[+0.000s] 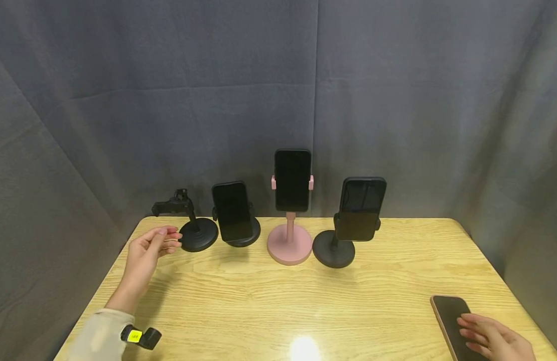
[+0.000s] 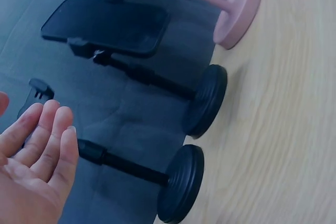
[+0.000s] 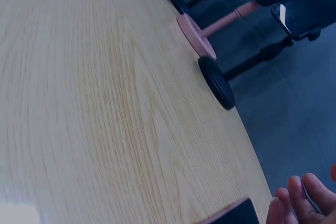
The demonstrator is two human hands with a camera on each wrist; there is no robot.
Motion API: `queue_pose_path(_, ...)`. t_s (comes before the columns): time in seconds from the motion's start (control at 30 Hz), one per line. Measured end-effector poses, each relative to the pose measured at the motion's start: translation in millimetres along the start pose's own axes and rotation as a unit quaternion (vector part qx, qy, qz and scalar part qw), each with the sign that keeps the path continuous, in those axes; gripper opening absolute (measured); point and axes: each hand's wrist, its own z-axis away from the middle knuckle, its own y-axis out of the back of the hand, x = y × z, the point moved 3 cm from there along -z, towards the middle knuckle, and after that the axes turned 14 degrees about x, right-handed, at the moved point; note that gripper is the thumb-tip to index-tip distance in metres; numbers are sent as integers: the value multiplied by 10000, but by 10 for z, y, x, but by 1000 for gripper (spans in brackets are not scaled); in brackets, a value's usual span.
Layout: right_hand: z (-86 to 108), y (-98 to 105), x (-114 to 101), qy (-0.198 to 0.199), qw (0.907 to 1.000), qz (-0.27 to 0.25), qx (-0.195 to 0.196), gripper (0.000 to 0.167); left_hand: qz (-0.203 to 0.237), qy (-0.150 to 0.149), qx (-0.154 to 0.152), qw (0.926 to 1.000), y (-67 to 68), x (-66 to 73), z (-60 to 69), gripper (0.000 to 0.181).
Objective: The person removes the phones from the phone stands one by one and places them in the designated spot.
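Observation:
My left hand [image 1: 144,253], fingers loosely bent with nothing between them, is beside a black phone stand [image 1: 199,234] at the far left whose clamp bears no phone. In the left wrist view, that hand's fingers [image 2: 50,145] overlap the stand's upper part; whether they touch it cannot be told. At the lower right, a dark-screened smartphone [image 1: 450,313] with a pinkish edge lies flat on the table. Over its right side hovers my right hand [image 1: 500,338]. The right wrist view shows those relaxed fingers [image 3: 299,200] beside the phone's corner [image 3: 239,214], apart from it.
Along the table's back edge stand a black stand with a tilted phone [image 1: 233,210], a pink stand [image 1: 289,245] with an upright phone [image 1: 292,180], and another black stand [image 1: 333,249] with a phone [image 1: 362,208]. Grey curtains [image 1: 418,115] surround the wooden table [image 1: 260,306].

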Motion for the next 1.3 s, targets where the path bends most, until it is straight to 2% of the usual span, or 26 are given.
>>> queue_pose_path(0.17, 78, -104, -54, 25, 9993, 127, -362, 53, -1, -88, -151, 9998, -78, 16, 74, 41)
queue_pose_path(0.47, 212, -324, -187, -43, 9983, 288, -503, 55, -49, -64, -240, 9997, -202, 39, 175, 43)
queue_pose_path(0.83, 380, -751, -299, 198, 9976, -166, -649, 45, -150, -157, -223, 9995, -340, 9, 250, 36)
queue_pose_path(0.97, 444, -909, -369, 91, 9971, -150, -741, 45, -140, -224, -238, 9994, -388, -6, 269, 32)
queue_pose_path(1.13, 505, -1089, -456, 98, 9959, -150, -890, 43, -120, -227, -229, 9994, -425, -20, 289, 33)
queue_pose_path(1.3, 542, -1223, -524, 224, 9928, -404, -1105, 39, -130, -198, -236, 9994, -467, -33, 311, 38)
